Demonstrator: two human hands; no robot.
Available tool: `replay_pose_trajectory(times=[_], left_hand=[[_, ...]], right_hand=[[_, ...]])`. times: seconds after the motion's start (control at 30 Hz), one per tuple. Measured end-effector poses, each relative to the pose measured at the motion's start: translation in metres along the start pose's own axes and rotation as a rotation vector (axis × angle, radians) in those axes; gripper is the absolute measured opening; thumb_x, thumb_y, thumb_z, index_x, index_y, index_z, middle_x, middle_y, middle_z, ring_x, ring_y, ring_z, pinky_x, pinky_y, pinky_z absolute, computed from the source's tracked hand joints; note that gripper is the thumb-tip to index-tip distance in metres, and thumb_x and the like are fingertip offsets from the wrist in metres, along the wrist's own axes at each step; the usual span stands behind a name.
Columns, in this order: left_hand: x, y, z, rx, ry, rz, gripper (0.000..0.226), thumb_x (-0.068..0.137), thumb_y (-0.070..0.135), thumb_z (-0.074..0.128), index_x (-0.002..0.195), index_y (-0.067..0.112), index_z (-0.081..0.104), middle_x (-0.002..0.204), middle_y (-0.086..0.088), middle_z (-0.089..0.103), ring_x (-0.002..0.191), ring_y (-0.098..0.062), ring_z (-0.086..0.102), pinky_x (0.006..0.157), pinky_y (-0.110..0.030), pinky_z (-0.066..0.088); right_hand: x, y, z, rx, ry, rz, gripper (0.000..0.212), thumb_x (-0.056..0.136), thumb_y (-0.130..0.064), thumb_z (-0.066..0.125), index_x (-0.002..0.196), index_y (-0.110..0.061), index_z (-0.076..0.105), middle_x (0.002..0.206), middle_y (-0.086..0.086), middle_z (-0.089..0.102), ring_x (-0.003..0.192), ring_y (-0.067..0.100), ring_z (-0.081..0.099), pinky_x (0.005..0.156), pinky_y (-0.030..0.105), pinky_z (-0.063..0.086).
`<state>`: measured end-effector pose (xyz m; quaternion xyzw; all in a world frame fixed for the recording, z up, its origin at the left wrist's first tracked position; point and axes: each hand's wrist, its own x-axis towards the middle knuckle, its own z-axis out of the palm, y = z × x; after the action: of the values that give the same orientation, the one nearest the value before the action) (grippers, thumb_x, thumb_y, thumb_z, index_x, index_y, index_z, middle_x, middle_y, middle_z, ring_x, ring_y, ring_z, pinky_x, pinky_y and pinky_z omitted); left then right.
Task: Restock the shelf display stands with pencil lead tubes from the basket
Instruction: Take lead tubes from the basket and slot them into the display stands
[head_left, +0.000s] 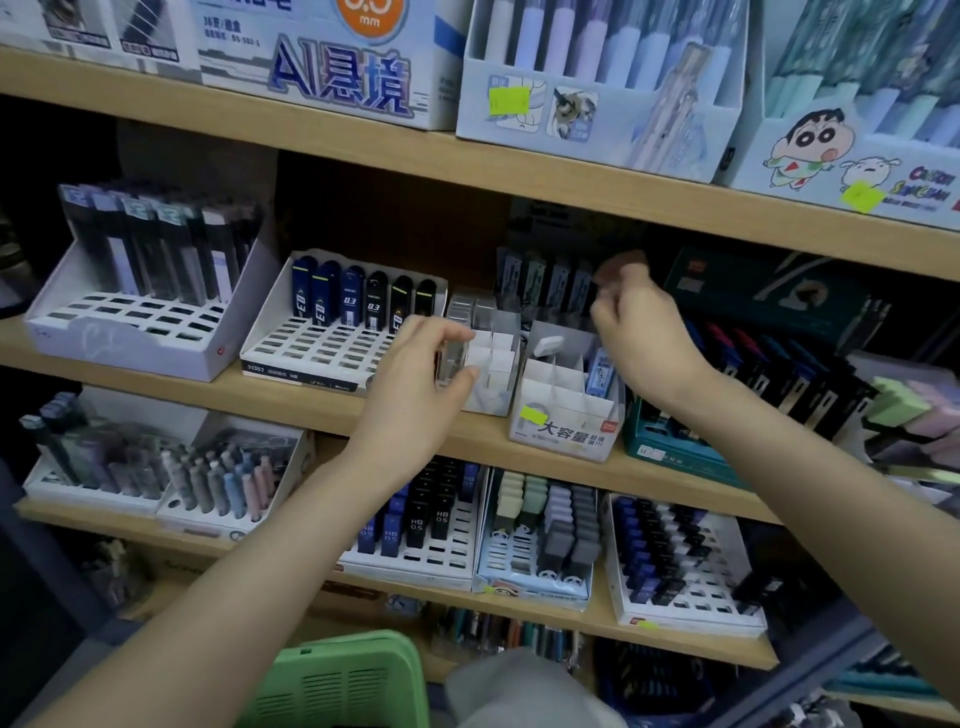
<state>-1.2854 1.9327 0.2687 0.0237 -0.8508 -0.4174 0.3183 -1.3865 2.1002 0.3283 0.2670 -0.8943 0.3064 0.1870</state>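
Note:
My left hand (426, 364) pinches a clear lead tube (451, 361) between thumb and fingers at the left edge of a white divided display stand (493, 364) on the middle shelf. More clear tubes (470, 306) stand in that stand's back row. My right hand (641, 338) reaches to the back of the neighbouring white stand with a yellow sticker (566, 421). Its fingers are curled beside a row of dark tubes (545, 280); motion blur hides whether they hold one. A light-blue tube (600, 371) stands in that stand. The green basket (337, 680) sits low, under my arms.
On the same shelf to the left are a slotted stand with dark blue and black tubes (337, 332) and another white stand (130, 322). A teal box of pens (670, 441) is on the right. Stands of leads and erasers fill the lower shelf (545, 613); pen boxes sit above.

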Motion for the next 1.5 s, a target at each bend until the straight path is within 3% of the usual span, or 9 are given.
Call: replay_pose_trajectory(times=[0.13,0.2,0.37,0.57,0.8,0.9,1.1,1.27,1.5], left_hand=[[0.007,-0.005,0.006,0.189,-0.027,0.098,0.034,0.093,0.017,0.056,0.126,0.016,0.052,0.125,0.006,0.046,0.117,-0.003,0.038,0.1,-0.015,0.027],[0.003,-0.002,0.01,0.28,-0.036,0.215,0.033,0.092,0.019,0.054,0.126,0.017,0.053,0.127,0.005,0.048,0.123,-0.007,0.036,0.107,-0.024,0.027],[-0.015,0.008,0.024,0.331,-0.281,0.415,0.034,0.097,0.031,0.047,0.13,0.023,0.051,0.132,0.012,0.048,0.132,-0.003,0.029,0.105,-0.013,0.011],[-0.017,0.01,0.029,0.305,-0.301,0.436,0.027,0.097,0.028,0.05,0.122,0.02,0.057,0.114,0.009,0.052,0.116,-0.007,0.038,0.093,-0.015,0.021],[-0.022,0.013,0.028,0.288,-0.323,0.462,0.03,0.098,0.027,0.047,0.124,0.018,0.056,0.111,0.01,0.05,0.113,-0.002,0.03,0.09,-0.011,0.017],[-0.023,0.013,0.028,0.282,-0.336,0.448,0.031,0.098,0.028,0.046,0.126,0.018,0.055,0.112,0.011,0.048,0.113,-0.001,0.03,0.091,-0.012,0.017],[-0.023,0.014,0.028,0.28,-0.343,0.422,0.031,0.097,0.028,0.046,0.126,0.019,0.055,0.115,0.011,0.049,0.114,0.0,0.03,0.09,-0.011,0.018],[-0.024,0.015,0.029,0.285,-0.333,0.426,0.031,0.097,0.027,0.047,0.127,0.019,0.054,0.115,0.01,0.05,0.115,0.0,0.03,0.091,-0.011,0.018],[-0.024,0.016,0.029,0.29,-0.334,0.412,0.03,0.096,0.024,0.048,0.124,0.018,0.056,0.113,0.01,0.051,0.114,-0.003,0.032,0.092,-0.015,0.023]], right_hand=[[0.008,0.008,0.007,-0.318,-0.213,-0.107,0.032,0.095,-0.024,0.055,0.123,-0.011,0.049,0.114,0.012,0.05,0.104,0.03,0.051,0.085,0.035,0.041],[0.013,0.006,0.011,-0.408,-0.284,-0.108,0.036,0.091,-0.032,0.059,0.123,-0.016,0.051,0.116,0.01,0.05,0.104,0.029,0.052,0.084,0.036,0.043],[0.024,0.001,0.015,-0.42,-0.305,-0.092,0.016,0.093,-0.027,0.057,0.105,-0.016,0.055,0.099,0.006,0.058,0.093,0.027,0.057,0.068,0.031,0.038],[0.043,0.003,0.013,-0.34,-0.349,0.009,0.004,0.093,-0.024,0.057,0.093,-0.021,0.054,0.099,-0.002,0.057,0.093,0.016,0.05,0.072,0.028,0.034],[0.048,0.0,0.019,-0.333,-0.393,-0.028,0.002,0.09,-0.023,0.061,0.092,-0.022,0.06,0.087,-0.006,0.057,0.087,0.015,0.052,0.07,0.028,0.036],[0.045,-0.002,0.024,-0.375,-0.345,-0.028,0.007,0.091,-0.024,0.06,0.097,-0.02,0.062,0.081,-0.007,0.052,0.083,0.015,0.052,0.067,0.029,0.039],[0.041,-0.005,0.026,-0.428,-0.244,-0.036,0.017,0.091,-0.03,0.06,0.103,-0.018,0.059,0.1,0.0,0.06,0.093,0.019,0.056,0.074,0.032,0.043],[0.031,-0.005,0.004,-0.265,-0.245,-0.057,0.025,0.088,-0.035,0.065,0.103,-0.015,0.06,0.09,-0.001,0.058,0.088,0.017,0.056,0.075,0.032,0.046],[-0.006,0.005,-0.032,-0.365,-0.609,-0.1,0.033,0.07,-0.04,0.08,0.09,-0.024,0.06,0.083,-0.009,0.062,0.085,0.013,0.062,0.077,0.033,0.052]])
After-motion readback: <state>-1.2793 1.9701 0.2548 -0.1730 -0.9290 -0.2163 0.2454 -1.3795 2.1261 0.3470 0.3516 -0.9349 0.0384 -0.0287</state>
